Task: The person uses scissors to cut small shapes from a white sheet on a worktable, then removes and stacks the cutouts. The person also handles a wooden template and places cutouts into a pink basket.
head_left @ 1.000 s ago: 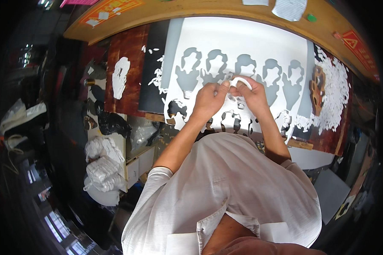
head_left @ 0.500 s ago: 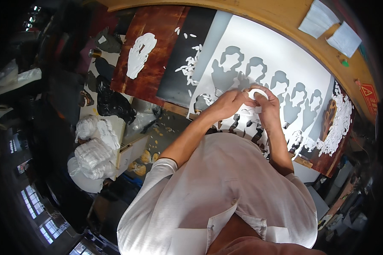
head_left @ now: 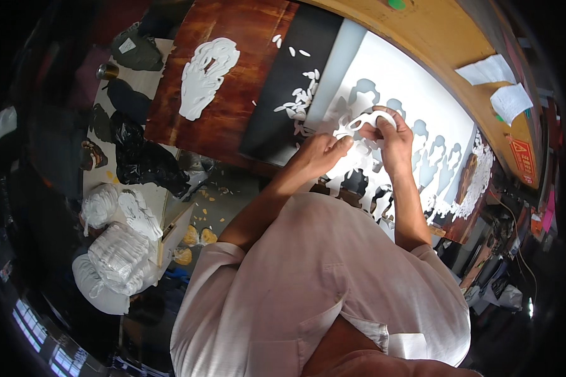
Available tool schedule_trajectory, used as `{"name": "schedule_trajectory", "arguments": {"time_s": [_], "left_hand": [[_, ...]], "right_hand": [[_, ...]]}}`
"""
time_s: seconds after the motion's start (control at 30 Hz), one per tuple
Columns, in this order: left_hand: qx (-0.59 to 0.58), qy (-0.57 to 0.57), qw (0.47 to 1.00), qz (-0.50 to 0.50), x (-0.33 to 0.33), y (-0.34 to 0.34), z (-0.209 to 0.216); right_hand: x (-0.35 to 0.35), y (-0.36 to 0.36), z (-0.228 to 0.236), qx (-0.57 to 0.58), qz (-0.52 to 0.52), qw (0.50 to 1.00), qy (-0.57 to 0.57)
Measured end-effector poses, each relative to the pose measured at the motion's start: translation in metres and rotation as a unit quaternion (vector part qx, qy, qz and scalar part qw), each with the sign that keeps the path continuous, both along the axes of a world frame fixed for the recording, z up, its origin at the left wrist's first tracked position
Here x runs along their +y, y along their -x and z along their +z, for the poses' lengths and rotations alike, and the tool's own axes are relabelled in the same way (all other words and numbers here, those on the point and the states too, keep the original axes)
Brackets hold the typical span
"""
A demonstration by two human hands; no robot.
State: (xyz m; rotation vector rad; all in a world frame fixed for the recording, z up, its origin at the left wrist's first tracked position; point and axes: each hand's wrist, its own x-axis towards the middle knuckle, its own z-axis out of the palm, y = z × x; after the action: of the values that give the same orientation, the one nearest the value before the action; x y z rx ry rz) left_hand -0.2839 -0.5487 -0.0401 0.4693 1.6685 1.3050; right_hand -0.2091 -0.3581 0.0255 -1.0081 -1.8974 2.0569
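Note:
My right hand [head_left: 393, 135] pinches a thin white cut-out piece [head_left: 363, 119] with a loop-shaped end, above a white sheet [head_left: 383, 66]. Closed at the piece's other end is my left hand [head_left: 321, 154], thumb pressed toward the fingers; its grip is partly hidden. The sheet below has a row of shaped openings [head_left: 438, 149] with grey showing through. Strips of the sheet hang around dark gaps near my body. On the brown board to the left lies a stack of similar white cut-outs [head_left: 209, 78].
Small white scraps [head_left: 299, 100] lie on the black board, and a heap of scraps [head_left: 478, 169] is at the right. A yellow beam [head_left: 443, 41] runs along the far side. Bundled white pieces [head_left: 119, 257] and a black plastic bag [head_left: 144, 151] sit at the left.
The white piece has come round from between my fingertips to stretch out left of my right hand. My left hand has shifted left and nearer, and the view has tilted.

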Motion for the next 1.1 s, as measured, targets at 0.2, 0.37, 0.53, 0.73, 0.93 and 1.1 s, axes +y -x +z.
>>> {"name": "schedule_trajectory", "arguments": {"time_s": [0.2,0.37,0.53,0.73,0.93,1.1], "left_hand": [[-0.125,-0.108,0.983,0.080,-0.032,0.015,0.011],[-0.198,-0.123,0.968,0.095,-0.102,0.030,0.016],[-0.017,-0.113,0.952,0.285,-0.146,0.064,0.047],[0.141,-0.134,0.896,0.400,-0.194,0.150,0.019],[0.409,0.285,0.810,0.310,-0.219,0.174,-0.053],[0.451,0.276,0.782,0.329,-0.222,0.184,-0.077]], "right_hand": [[-0.009,0.031,-0.007,-0.135,0.137,0.955,-0.226],[0.001,0.065,-0.007,-0.128,0.104,0.978,-0.131],[-0.040,0.133,-0.003,-0.016,0.124,0.979,-0.160],[-0.109,0.265,-0.030,0.103,0.191,0.972,-0.095],[-0.121,0.252,-0.099,0.025,0.263,0.934,-0.240],[-0.104,0.186,-0.101,-0.045,0.251,0.964,-0.080]]}}
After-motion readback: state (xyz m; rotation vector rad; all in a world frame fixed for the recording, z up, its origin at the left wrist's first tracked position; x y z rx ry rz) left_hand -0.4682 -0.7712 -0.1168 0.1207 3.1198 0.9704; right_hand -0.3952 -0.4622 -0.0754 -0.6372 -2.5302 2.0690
